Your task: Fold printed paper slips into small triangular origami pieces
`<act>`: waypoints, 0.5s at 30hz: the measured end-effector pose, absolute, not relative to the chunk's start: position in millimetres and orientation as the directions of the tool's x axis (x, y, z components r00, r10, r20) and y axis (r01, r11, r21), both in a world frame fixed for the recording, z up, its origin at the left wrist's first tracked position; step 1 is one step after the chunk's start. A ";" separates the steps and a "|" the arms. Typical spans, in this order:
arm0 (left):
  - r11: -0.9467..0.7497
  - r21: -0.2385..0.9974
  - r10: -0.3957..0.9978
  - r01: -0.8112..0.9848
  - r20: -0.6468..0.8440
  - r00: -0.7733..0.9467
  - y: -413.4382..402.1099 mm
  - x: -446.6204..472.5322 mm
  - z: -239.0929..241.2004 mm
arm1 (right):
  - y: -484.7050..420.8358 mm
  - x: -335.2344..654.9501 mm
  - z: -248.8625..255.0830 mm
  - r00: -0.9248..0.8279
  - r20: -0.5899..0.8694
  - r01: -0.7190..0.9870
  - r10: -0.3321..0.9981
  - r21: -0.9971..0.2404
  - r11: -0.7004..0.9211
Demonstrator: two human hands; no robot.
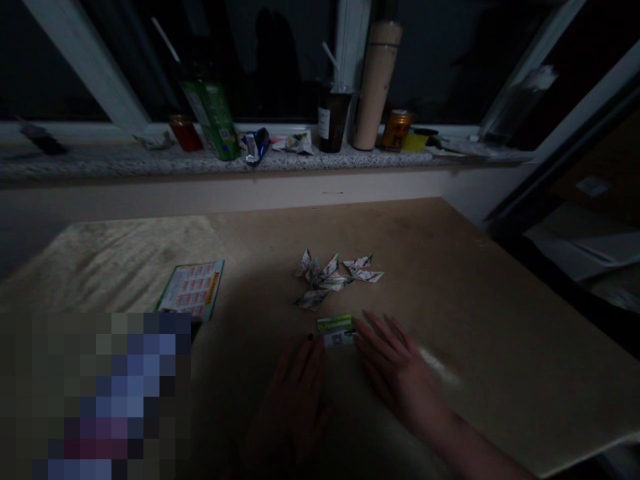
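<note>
A small green and white printed paper (336,331) lies flat on the brown table between my hands. My left hand (296,390), in shadow, rests with its fingers stretched forward, the fingertips by the paper's near left corner. On the other side, my right hand (393,360) lies flat with its fingers extended, the fingertips at the paper's right edge. Both hands look open; whether the fingertips press on the paper is too dark to tell. Just beyond, several folded paper pieces (330,272) with pointed tips sit in a loose cluster.
A printed sheet or stack of sheets (193,288) lies at the left, near a pixelated area. On the granite windowsill (280,162) behind stand a green bottle (213,120), a dark cup with straw (333,120), a tall tumbler (377,87), an orange can (397,130) and a red jar (186,133).
</note>
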State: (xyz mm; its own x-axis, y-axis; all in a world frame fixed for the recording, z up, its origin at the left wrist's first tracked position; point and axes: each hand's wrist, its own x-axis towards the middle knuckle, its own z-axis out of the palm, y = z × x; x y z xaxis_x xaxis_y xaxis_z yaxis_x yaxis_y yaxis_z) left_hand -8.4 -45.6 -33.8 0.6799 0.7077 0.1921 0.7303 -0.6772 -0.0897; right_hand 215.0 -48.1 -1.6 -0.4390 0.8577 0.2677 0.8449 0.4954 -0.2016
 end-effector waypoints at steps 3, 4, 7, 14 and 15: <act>-0.679 -0.096 0.705 0.728 0.192 0.683 -45.7 -7.8 -34.3 | -47.0 216.0 -0.7 -0.440 0.230 0.839 0.868 -0.239 0.489; -0.678 -0.097 0.705 0.729 0.195 0.682 -45.7 -7.7 -34.3 | -46.8 216.7 -0.6 -0.446 0.215 0.837 0.869 -0.244 0.490; -0.673 -0.091 0.708 0.734 0.206 0.675 -46.4 -7.4 -34.1 | -46.9 218.8 -2.0 -0.466 0.210 0.824 0.859 -0.251 0.508; -0.674 -0.074 0.703 0.735 0.241 0.669 -46.7 -7.6 -36.9 | -46.9 220.5 -6.0 -0.479 0.207 0.819 0.853 -0.244 0.520; -0.677 -0.075 0.699 0.732 0.248 0.671 -46.2 -8.1 -36.6 | -46.9 220.6 -5.8 -0.483 0.205 0.820 0.851 -0.236 0.522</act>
State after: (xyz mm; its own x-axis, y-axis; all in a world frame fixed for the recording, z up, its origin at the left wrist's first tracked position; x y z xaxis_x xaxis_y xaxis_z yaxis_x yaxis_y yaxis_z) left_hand -8.1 -46.2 -36.6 0.6710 0.6987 0.2482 0.7324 -0.6768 -0.0747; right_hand 220.6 -46.9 -5.8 -0.4835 0.8511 0.2046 0.8195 0.5223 -0.2358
